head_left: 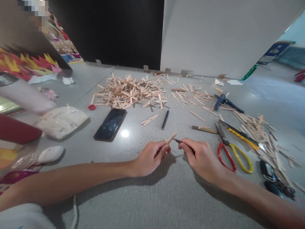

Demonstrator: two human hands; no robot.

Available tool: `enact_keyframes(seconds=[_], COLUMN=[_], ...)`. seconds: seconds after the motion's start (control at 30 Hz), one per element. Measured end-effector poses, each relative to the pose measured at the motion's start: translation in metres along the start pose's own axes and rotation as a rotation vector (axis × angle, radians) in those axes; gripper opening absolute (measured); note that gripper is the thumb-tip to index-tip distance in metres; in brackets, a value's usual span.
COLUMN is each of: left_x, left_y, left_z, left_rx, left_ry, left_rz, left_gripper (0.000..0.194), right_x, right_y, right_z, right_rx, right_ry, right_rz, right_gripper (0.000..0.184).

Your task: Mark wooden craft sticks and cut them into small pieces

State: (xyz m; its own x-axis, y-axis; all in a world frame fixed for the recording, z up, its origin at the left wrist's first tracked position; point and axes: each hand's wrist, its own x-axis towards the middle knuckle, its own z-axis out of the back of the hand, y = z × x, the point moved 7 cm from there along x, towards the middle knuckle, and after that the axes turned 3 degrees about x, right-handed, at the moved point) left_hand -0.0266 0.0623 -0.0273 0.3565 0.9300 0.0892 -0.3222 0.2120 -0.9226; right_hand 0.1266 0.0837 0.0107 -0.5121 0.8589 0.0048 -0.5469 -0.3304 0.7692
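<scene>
My left hand [153, 157] is closed around a short, flat wooden stick [171, 138], whose end sticks up past the fingertips. Close by on the right, my right hand [199, 156] pinches a slim, dark, pointed tool [177, 140]. Its tip meets or nearly meets the stick; its exact kind is hidden by my fingers. A black pen [165, 119] lies on the table beyond my hands, beside a couple of loose sticks [149, 120]. Scissors [224, 140] with one red and one yellow handle lie right of my right hand, near a flat brush [204, 129].
A heap of wooden sticks [131, 90] sits at the back, and more scatter along the right. A phone [111, 124], mouse [50, 154] and plastic packet [63, 122] lie left. Blue-handled cutters [227, 103], a yellow cutter knife [243, 138] and keys [268, 171] lie right. Upright panels [202, 35] border the back.
</scene>
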Motion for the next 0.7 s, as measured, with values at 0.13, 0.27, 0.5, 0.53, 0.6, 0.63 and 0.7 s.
enact_keyframes(seconds=[0.13, 0.27, 0.5, 0.53, 0.6, 0.63, 0.7], left_x=[0.0, 0.0, -0.001, -0.001, -0.001, -0.001, -0.001], left_y=[-0.003, -0.005, -0.005, -0.005, -0.004, -0.004, -0.005], left_z=[-0.001, -0.001, -0.002, -0.002, -0.003, -0.003, -0.003], left_rx=[0.051, 0.068, 0.086, 0.088, 0.088, 0.088, 0.09], left_ry=[0.007, 0.005, 0.035, 0.039, 0.047, 0.05, 0.052], left_rz=[-0.037, -0.068, -0.075, -0.073, -0.069, -0.067, -0.071], left_gripper=[0.042, 0.043, 0.045, 0.045, 0.045, 0.046, 0.045], right_x=[-0.003, -0.004, -0.002, -0.002, -0.002, -0.002, -0.002], right_y=[0.007, 0.008, 0.003, 0.002, 0.002, 0.002, 0.003], right_z=[0.011, 0.016, 0.015, 0.014, 0.015, 0.015, 0.016], right_rx=[-0.184, -0.309, -0.362, -0.356, -0.345, -0.343, -0.342], right_ry=[0.053, 0.118, 0.165, 0.172, 0.183, 0.186, 0.191], right_rz=[0.045, 0.03, 0.033, 0.033, 0.024, 0.018, 0.013], right_gripper=[0.034, 0.035, 0.037, 0.036, 0.037, 0.038, 0.039])
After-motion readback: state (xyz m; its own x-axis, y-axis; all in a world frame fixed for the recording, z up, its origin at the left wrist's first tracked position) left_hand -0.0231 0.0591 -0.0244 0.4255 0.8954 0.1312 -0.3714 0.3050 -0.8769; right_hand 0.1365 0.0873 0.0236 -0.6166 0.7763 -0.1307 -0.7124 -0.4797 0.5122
